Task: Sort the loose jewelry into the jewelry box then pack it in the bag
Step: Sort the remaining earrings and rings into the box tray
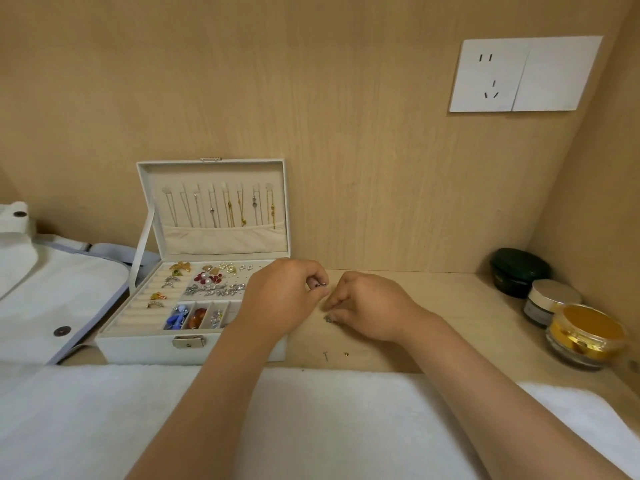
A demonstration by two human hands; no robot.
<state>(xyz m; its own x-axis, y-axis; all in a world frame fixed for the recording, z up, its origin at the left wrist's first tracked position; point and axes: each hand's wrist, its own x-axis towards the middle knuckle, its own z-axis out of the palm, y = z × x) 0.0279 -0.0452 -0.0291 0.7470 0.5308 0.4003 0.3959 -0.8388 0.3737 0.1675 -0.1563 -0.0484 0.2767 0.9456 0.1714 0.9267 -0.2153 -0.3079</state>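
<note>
A white jewelry box (138,344) stands open on the wooden shelf, its lid leaning on the back wall with several necklaces hung inside. Its tray holds rings, brooches and coloured pieces. My left hand (282,299) hovers at the box's right edge and pinches a small silver earring (321,285). My right hand (367,306) is just right of it, fingertips down on a small silver jewelry piece (329,319) lying on the shelf. Two tiny studs (335,355) lie loose near the front. A white and pale blue bag (52,289) lies to the left of the box.
Three round jars stand at the right corner: a dark green one (519,271), a silver-lidded one (550,301) and a gold one (587,336). A white towel (86,420) covers the front. A wall socket (523,74) sits high on the back panel.
</note>
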